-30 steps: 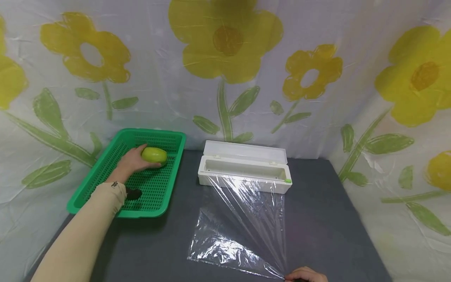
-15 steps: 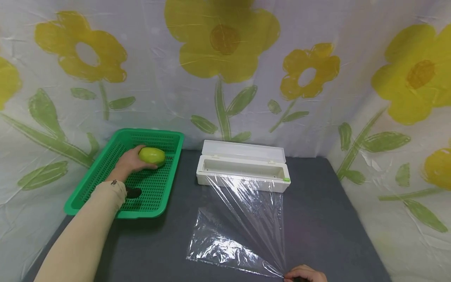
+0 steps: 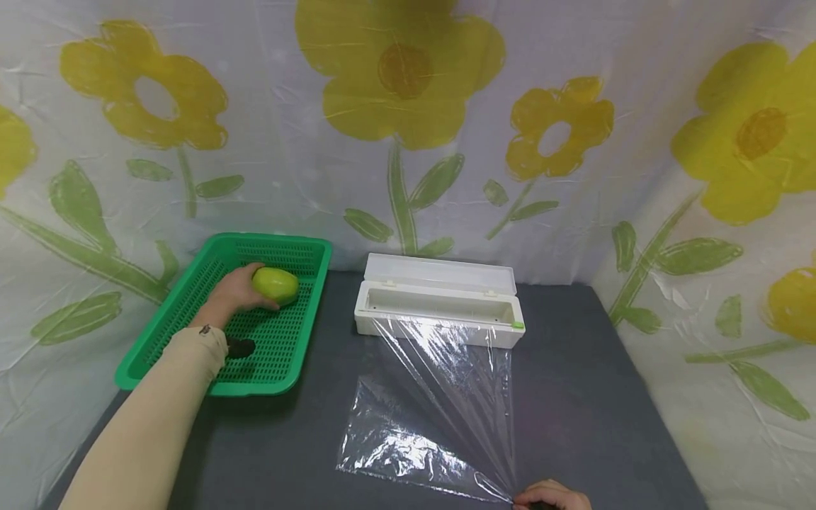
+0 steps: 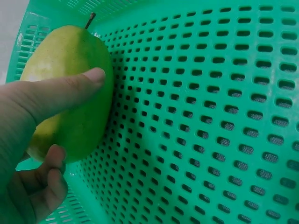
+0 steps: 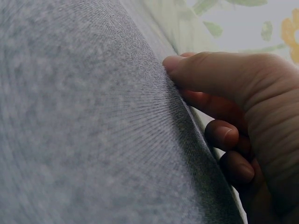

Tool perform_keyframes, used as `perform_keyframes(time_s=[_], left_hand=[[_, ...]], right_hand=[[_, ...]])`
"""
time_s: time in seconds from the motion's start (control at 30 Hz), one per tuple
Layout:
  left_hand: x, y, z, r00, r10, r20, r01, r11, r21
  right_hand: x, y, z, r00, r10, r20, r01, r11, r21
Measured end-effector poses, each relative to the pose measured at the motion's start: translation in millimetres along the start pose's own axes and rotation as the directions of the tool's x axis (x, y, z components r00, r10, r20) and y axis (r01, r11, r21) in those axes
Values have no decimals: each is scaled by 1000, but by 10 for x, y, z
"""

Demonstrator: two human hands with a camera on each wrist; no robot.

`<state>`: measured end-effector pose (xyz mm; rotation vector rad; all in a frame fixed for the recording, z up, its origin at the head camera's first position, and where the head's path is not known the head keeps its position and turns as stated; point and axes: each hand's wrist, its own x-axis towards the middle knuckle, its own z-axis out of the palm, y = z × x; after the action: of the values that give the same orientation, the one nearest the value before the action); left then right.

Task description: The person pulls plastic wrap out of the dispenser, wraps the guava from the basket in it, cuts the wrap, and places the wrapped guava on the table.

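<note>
My left hand (image 3: pixel 240 289) grips a yellow-green pear (image 3: pixel 278 285) inside the green plastic basket (image 3: pixel 311 333). In the left wrist view, the thumb lies across the pear (image 4: pixel 77 119), some fingers curl beneath it, and its dark stem points up. At the table's front edge, my right hand (image 3: pixel 552 495) pinches a corner of the clear plastic wrap (image 3: pixel 408 446). Thumb and index finger meet there in the right wrist view, while the other fingers curl below the edge. The wrap runs back to a white dispenser box (image 3: pixel 440 333) and gathers in folds toward the pinched corner.
The dispenser's lid (image 3: pixel 440 274) is raised at the back, and a small green piece (image 3: pixel 518 325) sits at its right front. A dark grey cloth (image 3: pixel 574 397) covers the table. A flower-patterned curtain (image 3: pixel 268 184) hangs behind and along the sides.
My left fingers have drawn in slightly around the pear, which has turned a little. The right hand keeps its pinch on the wrap. The head view has shifted slightly.
</note>
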<state>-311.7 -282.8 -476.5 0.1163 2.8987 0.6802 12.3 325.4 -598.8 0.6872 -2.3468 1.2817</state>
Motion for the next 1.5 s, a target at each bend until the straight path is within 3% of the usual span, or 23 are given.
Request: perform_keyframes(time_s=[0.23,0.53,0.73,0.9,1.23,1.5], left_hand=[[-16,-54,32,999,-4,-36,4,1000,25],[-158,-73,22,992,-39,-119,48,996,71],[-122,-112,54,992,-47,-113,55,996,63],[-86,-115,64,992,-37,-117,45,997,63],[-135,-38,-13,990,-38,-132,43,998,41],[-277,104,-105,987,-16,-160,22,999,36]], right_hand=[[-6,4,-18,999,17,36,-18,999,33],[12,106,-28,984,-101,148,87,991,101],[-18,101,-27,988,-63,138,45,990,131],[-15,118,-47,986,-91,138,68,984,163],[0,124,-116,979,-70,191,46,991,129],[0,125,-138,979,-82,186,49,983,178]])
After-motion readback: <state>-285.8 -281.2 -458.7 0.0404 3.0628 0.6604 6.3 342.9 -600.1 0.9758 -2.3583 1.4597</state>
